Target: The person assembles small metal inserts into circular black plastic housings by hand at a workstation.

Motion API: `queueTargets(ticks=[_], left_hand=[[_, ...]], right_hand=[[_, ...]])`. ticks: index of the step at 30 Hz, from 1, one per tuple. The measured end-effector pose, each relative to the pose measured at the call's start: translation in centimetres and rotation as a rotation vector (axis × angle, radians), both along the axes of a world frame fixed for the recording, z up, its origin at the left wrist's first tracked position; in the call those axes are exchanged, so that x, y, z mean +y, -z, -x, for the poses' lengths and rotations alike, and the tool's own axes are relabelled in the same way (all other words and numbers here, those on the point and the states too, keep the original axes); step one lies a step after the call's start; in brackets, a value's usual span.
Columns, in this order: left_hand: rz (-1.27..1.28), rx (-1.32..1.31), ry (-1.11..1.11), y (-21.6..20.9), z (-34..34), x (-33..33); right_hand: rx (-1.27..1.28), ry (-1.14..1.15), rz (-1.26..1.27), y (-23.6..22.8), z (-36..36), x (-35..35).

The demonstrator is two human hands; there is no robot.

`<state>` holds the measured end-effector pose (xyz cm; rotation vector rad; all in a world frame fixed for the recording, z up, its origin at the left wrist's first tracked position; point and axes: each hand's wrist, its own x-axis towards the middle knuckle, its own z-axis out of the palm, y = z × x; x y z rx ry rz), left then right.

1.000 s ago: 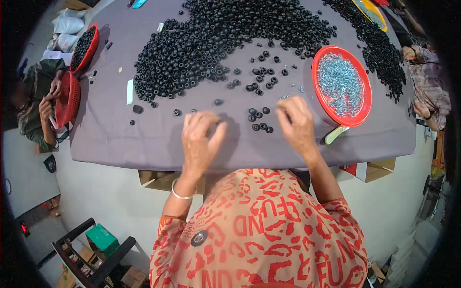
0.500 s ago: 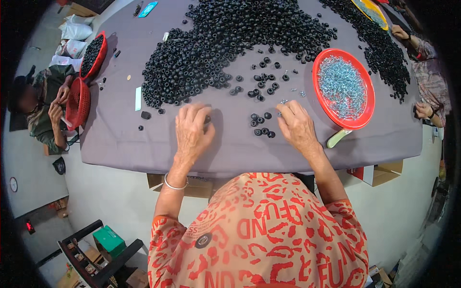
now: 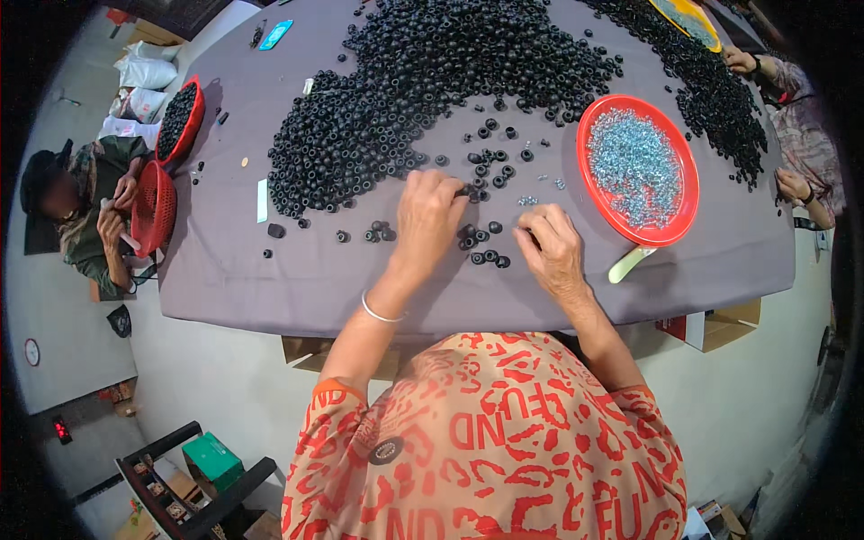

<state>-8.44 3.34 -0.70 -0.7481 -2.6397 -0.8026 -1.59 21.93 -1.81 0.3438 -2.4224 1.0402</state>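
Black beads (image 3: 423, 103) lie near left hand (image 3: 427, 214) and right hand (image 3: 554, 250), whose half-hidden fingers (image 3: 441, 184) leave grip unclear.

Large red capital letters can be read on the orange-beige shirt (image 3: 504, 441), in the lower middle of the frame. They stand in short groups between red blot shapes, and some are cut by folds of the cloth. On the shirt's left part there is a round dark badge (image 3: 386, 450); it has small pale marks around it, which are too small for reading. In the upper left, the blue card (image 3: 276, 34) bears a pale sign, not clear. At the left edge, the marks of a round white dial (image 3: 32, 352) are also too small to read.
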Motion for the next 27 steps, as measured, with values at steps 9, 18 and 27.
queueTargets(ticks=[9, 18, 27], left_hand=[[-0.243, -0.195, -0.071, 0.1, -2.2, -0.6], [-0.287, -0.176, -0.172, -1.7, -4.9, -0.8], [-0.786, -0.932, 0.014, -3.7, -5.7, 1.2]], right_hand=[[0.043, 0.03, -0.072, -0.1, 0.4, -0.2], [-0.194, 0.022, 0.333, -0.6, -0.4, -0.1], [-0.091, -0.157, 0.307, -3.3, -0.5, -1.1]])
